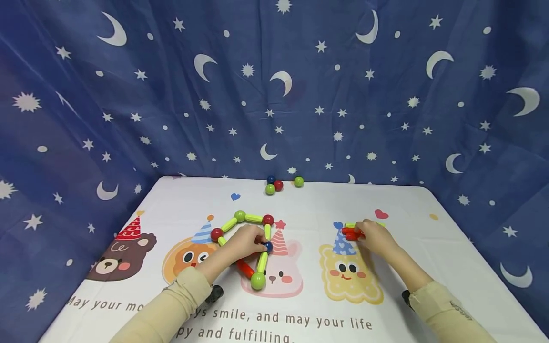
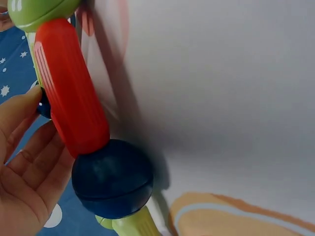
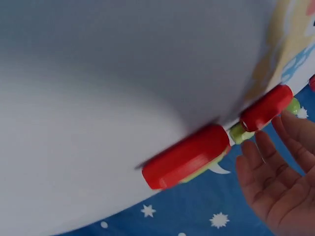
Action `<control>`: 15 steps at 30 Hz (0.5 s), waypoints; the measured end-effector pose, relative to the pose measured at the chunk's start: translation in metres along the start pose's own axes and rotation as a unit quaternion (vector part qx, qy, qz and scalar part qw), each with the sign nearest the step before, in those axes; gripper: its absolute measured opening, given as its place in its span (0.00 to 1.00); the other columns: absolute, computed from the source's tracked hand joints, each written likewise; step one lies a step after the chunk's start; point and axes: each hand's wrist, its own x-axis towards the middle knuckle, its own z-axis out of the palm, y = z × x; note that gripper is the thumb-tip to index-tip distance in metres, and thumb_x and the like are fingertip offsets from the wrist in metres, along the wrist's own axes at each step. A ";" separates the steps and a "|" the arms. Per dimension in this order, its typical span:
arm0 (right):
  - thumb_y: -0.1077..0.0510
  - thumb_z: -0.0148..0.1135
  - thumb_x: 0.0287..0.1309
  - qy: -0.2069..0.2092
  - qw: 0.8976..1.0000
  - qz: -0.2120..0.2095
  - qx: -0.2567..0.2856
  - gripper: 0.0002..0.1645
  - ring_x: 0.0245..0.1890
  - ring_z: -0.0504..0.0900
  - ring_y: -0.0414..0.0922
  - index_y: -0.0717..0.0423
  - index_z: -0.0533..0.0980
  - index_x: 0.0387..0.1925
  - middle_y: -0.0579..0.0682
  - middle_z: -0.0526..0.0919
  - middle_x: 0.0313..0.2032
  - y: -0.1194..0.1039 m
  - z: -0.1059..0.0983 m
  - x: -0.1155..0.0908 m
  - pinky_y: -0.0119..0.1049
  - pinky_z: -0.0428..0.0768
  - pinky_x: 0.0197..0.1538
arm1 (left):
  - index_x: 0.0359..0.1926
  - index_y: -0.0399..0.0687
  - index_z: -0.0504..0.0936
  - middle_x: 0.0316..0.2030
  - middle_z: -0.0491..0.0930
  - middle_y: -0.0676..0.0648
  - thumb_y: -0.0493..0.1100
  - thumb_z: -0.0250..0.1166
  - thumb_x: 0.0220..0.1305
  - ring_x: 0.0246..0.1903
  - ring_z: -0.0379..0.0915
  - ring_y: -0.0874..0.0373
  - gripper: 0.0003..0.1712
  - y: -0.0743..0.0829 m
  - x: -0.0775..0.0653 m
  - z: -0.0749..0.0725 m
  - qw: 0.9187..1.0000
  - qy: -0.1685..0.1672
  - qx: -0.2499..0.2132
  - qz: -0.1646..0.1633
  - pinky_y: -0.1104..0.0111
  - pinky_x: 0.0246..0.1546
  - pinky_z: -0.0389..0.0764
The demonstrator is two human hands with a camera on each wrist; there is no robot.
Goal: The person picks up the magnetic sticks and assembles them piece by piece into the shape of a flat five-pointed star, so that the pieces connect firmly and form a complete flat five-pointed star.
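Observation:
My left hand [image 1: 246, 243] pinches a dark blue ball [image 1: 268, 247] between thumb and fingers. That ball belongs to a ring of rods and balls lying on the table. Green rods [image 1: 254, 218] join a green ball [image 1: 240, 216] and two red balls [image 1: 268, 219]. At the near end a larger green ball [image 1: 258, 280] meets a red rod [image 2: 74, 88], whose other end sits against a big blue ball [image 2: 113, 178], hidden by my forearm in the head view. My right hand [image 1: 374, 237] has its fingertips at several loose red rods [image 3: 184, 157], its fingers loosely bent in the right wrist view.
Green rods [image 3: 240, 132] lie beside the loose red ones. At the table's back edge sit a blue ball [image 1: 271, 179], a red ball [image 1: 279, 186] and two green balls [image 1: 299, 181]. A starry blue curtain [image 1: 274, 95] hangs behind the printed white tablecloth [image 1: 407, 205].

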 end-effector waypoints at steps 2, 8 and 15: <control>0.68 0.69 0.44 -0.006 1.000 0.005 -0.002 0.10 0.27 0.74 0.46 0.64 0.78 0.31 0.54 0.77 0.26 0.003 0.004 0.001 0.45 0.79 0.37 | 0.30 0.45 0.83 0.25 0.78 0.52 0.37 0.70 0.53 0.28 0.66 0.60 0.03 0.002 0.002 -0.001 1.000 -0.009 -0.004 -0.004 0.70 0.33 0.71; 0.69 0.68 0.44 -0.030 0.999 -0.011 0.021 0.08 0.27 0.73 0.46 0.63 0.77 0.28 0.52 0.76 0.25 0.001 0.008 0.004 0.42 0.79 0.37 | 0.30 0.45 0.84 0.24 0.77 0.53 0.38 0.70 0.53 0.26 0.66 0.60 0.03 0.006 0.004 -0.002 1.000 -0.018 0.010 -0.011 0.73 0.30 0.69; 0.68 0.69 0.47 -0.071 0.995 -0.045 0.061 0.08 0.26 0.70 0.42 0.61 0.76 0.28 0.48 0.75 0.23 -0.016 0.014 0.010 0.35 0.74 0.34 | 0.30 0.44 0.84 0.23 0.75 0.52 0.37 0.70 0.53 0.26 0.66 0.59 0.03 0.005 0.002 -0.005 0.999 -0.020 0.015 -0.020 0.72 0.30 0.69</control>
